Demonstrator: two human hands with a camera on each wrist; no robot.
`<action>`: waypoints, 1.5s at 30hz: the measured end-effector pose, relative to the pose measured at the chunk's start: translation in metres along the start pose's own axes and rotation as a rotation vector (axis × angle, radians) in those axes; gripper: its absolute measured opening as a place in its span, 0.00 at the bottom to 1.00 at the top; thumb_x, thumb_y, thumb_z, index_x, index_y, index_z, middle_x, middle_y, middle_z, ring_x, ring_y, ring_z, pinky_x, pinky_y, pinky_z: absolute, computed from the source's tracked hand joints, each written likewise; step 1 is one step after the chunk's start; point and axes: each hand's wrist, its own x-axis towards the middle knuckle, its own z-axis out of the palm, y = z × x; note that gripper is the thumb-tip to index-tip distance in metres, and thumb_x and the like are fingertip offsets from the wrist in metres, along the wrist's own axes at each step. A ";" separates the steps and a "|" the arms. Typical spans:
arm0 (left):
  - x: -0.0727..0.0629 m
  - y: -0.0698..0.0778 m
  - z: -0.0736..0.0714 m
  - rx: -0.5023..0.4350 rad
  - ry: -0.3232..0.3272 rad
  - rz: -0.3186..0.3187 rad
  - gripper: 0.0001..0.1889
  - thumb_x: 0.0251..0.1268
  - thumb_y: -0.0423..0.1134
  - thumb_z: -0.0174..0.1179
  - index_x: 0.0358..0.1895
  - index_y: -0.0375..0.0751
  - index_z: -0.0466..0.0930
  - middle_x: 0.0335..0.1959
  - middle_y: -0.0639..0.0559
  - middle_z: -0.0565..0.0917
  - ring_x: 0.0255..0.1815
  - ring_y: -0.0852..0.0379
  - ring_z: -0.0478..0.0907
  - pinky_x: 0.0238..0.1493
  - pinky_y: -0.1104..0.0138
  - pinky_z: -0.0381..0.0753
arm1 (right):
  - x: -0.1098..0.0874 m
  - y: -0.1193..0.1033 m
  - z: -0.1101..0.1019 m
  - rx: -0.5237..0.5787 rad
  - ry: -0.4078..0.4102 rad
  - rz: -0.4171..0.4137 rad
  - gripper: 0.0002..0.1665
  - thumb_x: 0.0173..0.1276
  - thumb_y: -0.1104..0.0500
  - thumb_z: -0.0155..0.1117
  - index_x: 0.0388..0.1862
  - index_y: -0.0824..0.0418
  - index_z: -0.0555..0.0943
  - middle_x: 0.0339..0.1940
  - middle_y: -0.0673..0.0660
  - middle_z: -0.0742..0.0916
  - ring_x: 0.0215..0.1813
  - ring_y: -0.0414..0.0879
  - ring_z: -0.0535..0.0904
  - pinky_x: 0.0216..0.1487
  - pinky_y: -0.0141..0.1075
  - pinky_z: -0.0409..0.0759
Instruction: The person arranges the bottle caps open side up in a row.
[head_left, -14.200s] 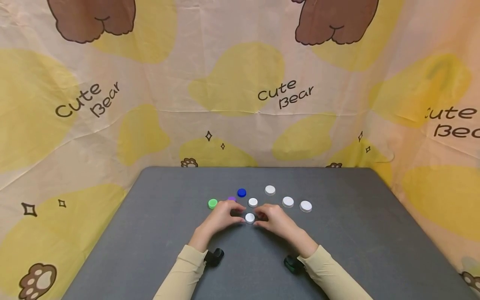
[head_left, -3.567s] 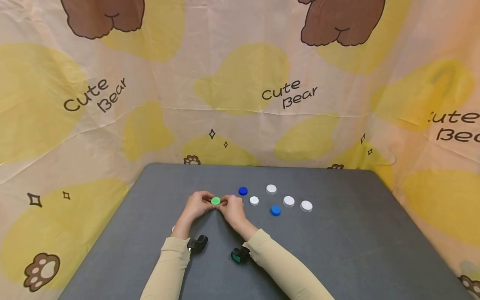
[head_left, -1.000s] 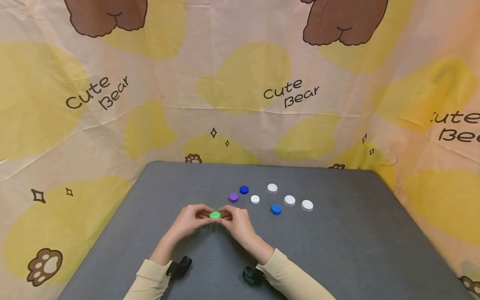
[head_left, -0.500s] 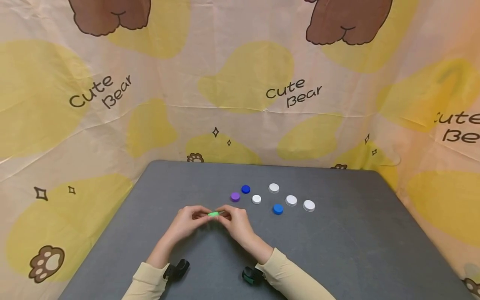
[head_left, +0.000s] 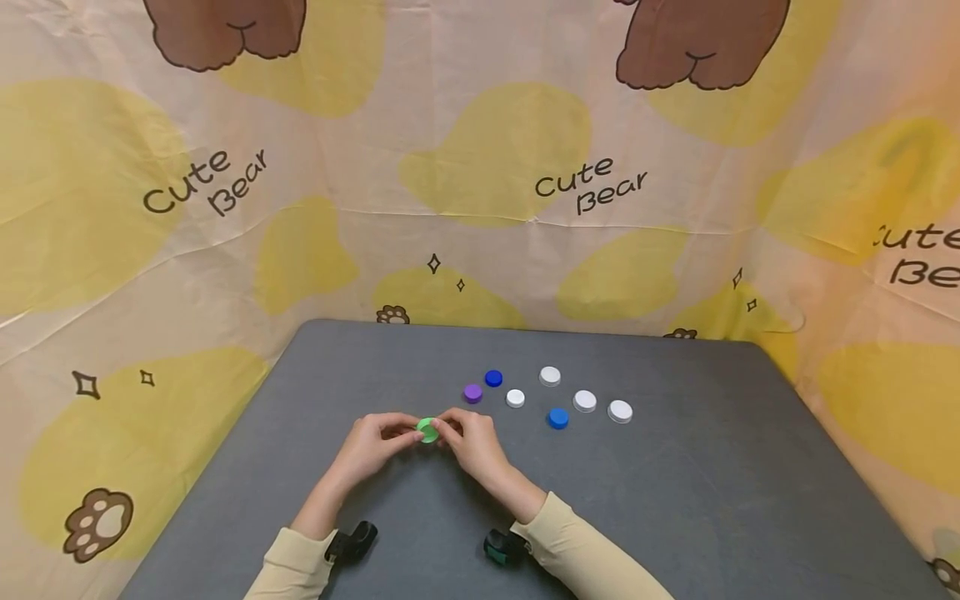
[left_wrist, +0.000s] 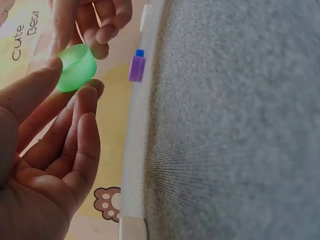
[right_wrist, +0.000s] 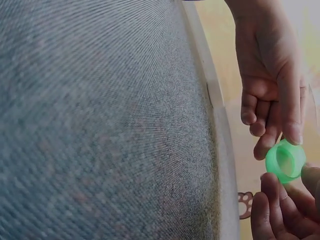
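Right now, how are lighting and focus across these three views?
Head: fairly even light, purple cap clear, soft shadows on the grey tabletop; left wrist: tabletop blurred toward the right edge; right wrist: glare washes out the backdrop at upper right, green cap readable.

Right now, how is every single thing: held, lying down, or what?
Left hand: pinching green cap
Right hand: pinching it too
Green cap: held by both hands, tipped, hollow side showing
Purple cap: flat on table
Dark blue cap: flat
Light blue cap: flat
Small white cap: flat
Back white cap: flat
Middle white cap: flat
Rightmost white cap: flat
White thing, left wrist view's bottom edge: cut off, can't tell
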 end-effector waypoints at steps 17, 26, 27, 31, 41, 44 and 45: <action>-0.001 0.002 -0.005 -0.048 -0.044 0.057 0.16 0.52 0.43 0.70 0.47 0.52 0.85 0.36 0.54 0.88 0.33 0.65 0.83 0.34 0.71 0.80 | 0.003 -0.005 0.002 -0.023 -0.025 0.070 0.19 0.70 0.49 0.58 0.26 0.60 0.84 0.17 0.52 0.85 0.19 0.33 0.76 0.21 0.26 0.71; -0.001 0.001 -0.006 -0.041 -0.050 0.017 0.15 0.51 0.46 0.71 0.45 0.53 0.85 0.35 0.55 0.87 0.32 0.63 0.83 0.34 0.70 0.80 | 0.002 -0.006 0.003 0.023 -0.036 0.073 0.17 0.70 0.49 0.58 0.31 0.60 0.85 0.20 0.52 0.86 0.21 0.37 0.80 0.23 0.26 0.73; -0.001 0.000 -0.007 -0.034 -0.050 0.012 0.15 0.51 0.47 0.70 0.44 0.53 0.85 0.35 0.55 0.87 0.33 0.63 0.83 0.34 0.71 0.80 | 0.002 -0.007 0.004 0.037 -0.040 0.072 0.16 0.69 0.49 0.59 0.33 0.60 0.86 0.21 0.52 0.87 0.22 0.37 0.81 0.24 0.26 0.74; 0.000 -0.005 -0.012 -0.025 -0.048 -0.004 0.16 0.51 0.50 0.70 0.44 0.54 0.85 0.36 0.56 0.87 0.34 0.62 0.83 0.34 0.70 0.80 | 0.003 -0.008 0.004 0.073 -0.063 0.059 0.14 0.67 0.50 0.62 0.38 0.58 0.86 0.24 0.50 0.88 0.26 0.38 0.84 0.26 0.26 0.77; 0.000 -0.007 -0.029 0.014 -0.071 -0.005 0.17 0.51 0.52 0.70 0.44 0.52 0.85 0.37 0.55 0.87 0.34 0.63 0.83 0.35 0.70 0.80 | 0.006 -0.010 0.006 0.066 -0.109 -0.031 0.15 0.60 0.52 0.70 0.42 0.58 0.86 0.32 0.52 0.90 0.30 0.33 0.84 0.29 0.23 0.77; -0.001 -0.008 -0.032 0.015 -0.082 -0.001 0.16 0.51 0.51 0.69 0.44 0.51 0.85 0.36 0.54 0.87 0.34 0.61 0.83 0.35 0.70 0.80 | 0.007 -0.010 0.007 0.066 -0.115 -0.047 0.15 0.59 0.53 0.71 0.42 0.59 0.86 0.31 0.53 0.90 0.30 0.33 0.83 0.29 0.23 0.77; -0.001 -0.008 -0.032 0.010 -0.085 -0.003 0.16 0.51 0.51 0.69 0.43 0.51 0.85 0.36 0.54 0.87 0.34 0.61 0.83 0.35 0.70 0.80 | 0.007 -0.010 0.007 0.065 -0.120 -0.051 0.15 0.59 0.53 0.71 0.42 0.59 0.86 0.31 0.53 0.90 0.29 0.33 0.83 0.28 0.23 0.77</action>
